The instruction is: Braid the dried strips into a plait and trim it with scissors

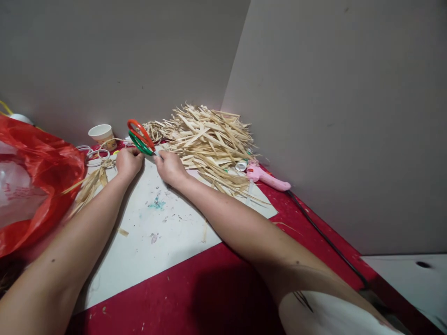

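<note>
A pair of scissors (140, 138) with one orange and one green handle loop points away from me. My right hand (171, 168) is closed around its blade end, the handles sticking up to the left. My left hand (129, 164) is closed just left of the green loop; what its fingers hold, if anything, is hidden. Beside that hand lies a tied bundle of dry straw strips (93, 185), with a loop of cord at its top. A big heap of pale straw strips (209, 135) lies behind and right of my right hand.
A paper cup (101, 134) stands at the back left, near white cord rings (93, 157). A red plastic bag (63, 177) fills the left side. A pink glue gun (267, 177) with a black cable lies right. A stained white board (139, 260) covers part of the red table (167, 298); grey panels rise behind.
</note>
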{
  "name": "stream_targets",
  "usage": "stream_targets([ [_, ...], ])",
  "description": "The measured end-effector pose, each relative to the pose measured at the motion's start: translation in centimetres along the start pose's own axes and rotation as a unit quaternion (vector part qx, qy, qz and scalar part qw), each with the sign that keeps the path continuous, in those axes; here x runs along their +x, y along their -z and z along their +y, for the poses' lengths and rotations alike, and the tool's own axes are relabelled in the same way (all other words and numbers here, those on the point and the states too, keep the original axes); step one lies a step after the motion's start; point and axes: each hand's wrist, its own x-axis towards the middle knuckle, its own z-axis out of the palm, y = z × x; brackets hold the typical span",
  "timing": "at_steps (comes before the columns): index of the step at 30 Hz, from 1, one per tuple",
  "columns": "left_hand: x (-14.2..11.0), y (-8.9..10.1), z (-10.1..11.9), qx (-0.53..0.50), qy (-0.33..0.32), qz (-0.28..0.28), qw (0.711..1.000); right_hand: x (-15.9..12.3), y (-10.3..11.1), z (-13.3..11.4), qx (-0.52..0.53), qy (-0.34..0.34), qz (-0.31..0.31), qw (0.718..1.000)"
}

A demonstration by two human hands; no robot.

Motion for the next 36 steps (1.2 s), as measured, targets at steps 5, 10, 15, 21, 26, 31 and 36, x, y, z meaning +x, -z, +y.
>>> stream_targets([
  [5,0.14,0.19,0.08,0.005,-0.002,0.012,1.000,-0.09,0.54,-0.46,0.013,0.035,0.066,0.997],
  [10,0.02,0.47,0.39,0.011,0.015,0.009,1.000,0.02,0.55,-0.19,-0.022,-0.011,-0.016,1.000],
  [15,-0.06,0.44,0.46,0.013,0.007,0.013,1.000,0.07,0.64,-0.37,0.010,0.038,0.066,0.997],
  [21,-0.41,0.51,0.39,0.003,0.014,-0.013,1.000,-0.11,0.44,-0.25,-0.001,-0.008,-0.005,1.000],
  [26,-0.70,0.58,0.29,0.006,0.022,-0.017,1.000,-0.10,0.06,-0.03,0.051,0.045,0.078,0.995],
  [31,-0.63,0.40,-0.07,0.006,0.020,-0.027,0.999,-0.08,-0.16,0.45,0.026,0.019,0.038,0.999],
  [36,-0.79,0.22,-0.23,-0.006,0.019,-0.044,0.999,-0.22,-0.06,0.42,0.066,0.044,0.090,0.993],
])
